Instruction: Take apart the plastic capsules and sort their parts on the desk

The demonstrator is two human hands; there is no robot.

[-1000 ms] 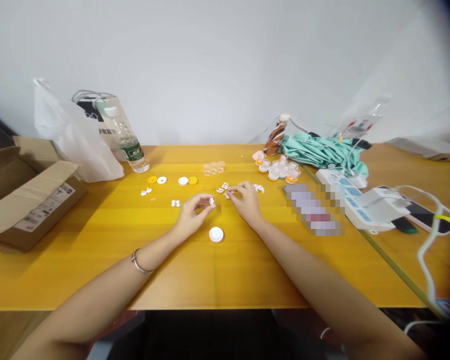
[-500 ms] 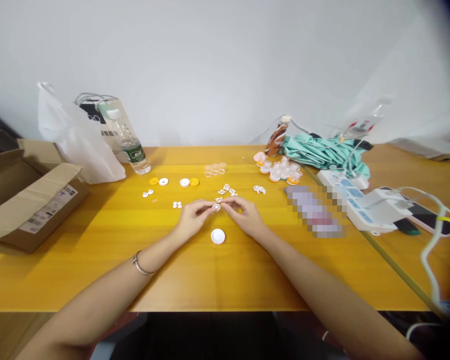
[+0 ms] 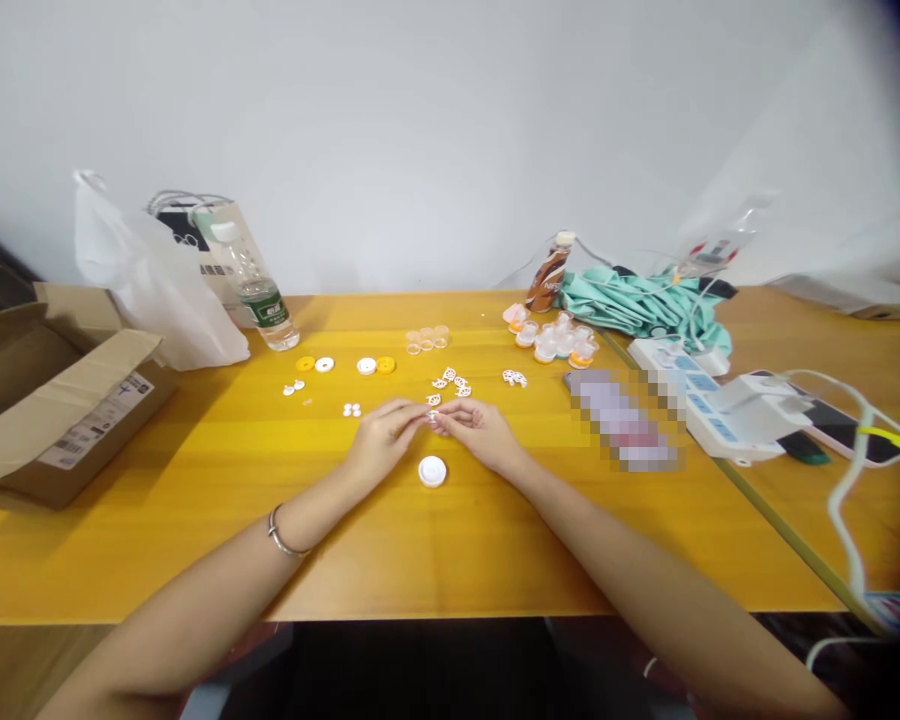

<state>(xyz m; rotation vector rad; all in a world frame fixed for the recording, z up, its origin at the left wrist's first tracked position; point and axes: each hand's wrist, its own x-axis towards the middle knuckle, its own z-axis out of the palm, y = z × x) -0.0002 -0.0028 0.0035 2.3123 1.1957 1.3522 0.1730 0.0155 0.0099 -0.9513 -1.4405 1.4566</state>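
Observation:
Fingertips of my left hand (image 3: 381,436) and my right hand (image 3: 481,434) meet over the table, both pinching a small white plastic piece (image 3: 433,415), mostly hidden by the fingers. Just beyond lie several white openwork pieces (image 3: 448,376), with a few more (image 3: 514,378) to the right. Nearer to me, below the hands, sits a round white cap (image 3: 432,472). Left of my left hand are small white discs (image 3: 352,410) and stemmed white pieces (image 3: 294,387). Farther back stand white rings (image 3: 366,366), yellow rings (image 3: 385,365) and clear cups (image 3: 427,340).
At left are a cardboard box (image 3: 67,400), a plastic bag (image 3: 157,270) and a water bottle (image 3: 270,310). To the right stand clear-and-orange assembled pieces (image 3: 562,340), a brown drink bottle (image 3: 550,275), a green folded cloth (image 3: 637,305), a power strip (image 3: 701,405) with cables and a phone (image 3: 847,430).
My right fingers have closed in over the small white piece, hiding more of it. The whole view has shifted slightly; the things on the table stay put.

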